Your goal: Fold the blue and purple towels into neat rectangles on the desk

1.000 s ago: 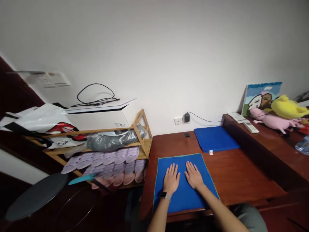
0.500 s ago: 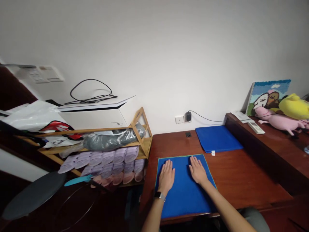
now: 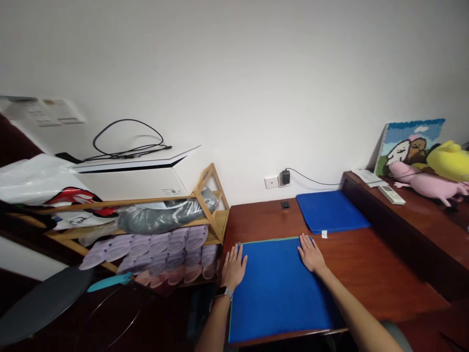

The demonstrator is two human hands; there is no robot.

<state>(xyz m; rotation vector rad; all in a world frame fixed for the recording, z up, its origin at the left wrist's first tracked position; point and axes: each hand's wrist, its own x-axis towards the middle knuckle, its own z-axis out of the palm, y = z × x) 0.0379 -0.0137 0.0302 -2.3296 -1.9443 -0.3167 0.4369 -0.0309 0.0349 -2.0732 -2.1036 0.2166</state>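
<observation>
A blue cloth [image 3: 278, 288] with a thin green edge lies flat on the brown wooden desk [image 3: 256, 220]. My left hand [image 3: 233, 266] rests at its upper left corner, fingers stretched out, a watch [image 3: 224, 292] on the wrist. At the upper right corner my right hand [image 3: 311, 254] lies flat with fingers spread. Neither hand holds anything. Farther back on the desk is a second blue piece [image 3: 331, 211], folded, with a small white tag [image 3: 324, 234] at its front edge.
Left of the desk stands a wooden rack [image 3: 220, 225] with slippers [image 3: 159, 244] and a white box [image 3: 135, 183]. On the raised ledge at right are a remote [image 3: 392, 194], a pink plush toy [image 3: 427, 183] and a picture [image 3: 412, 142]. A plugged adapter [image 3: 286, 176] is on the wall.
My hands have moved apart across the blue cloth, the left one to its left edge and the right one to its upper right corner. The view has shifted slightly.
</observation>
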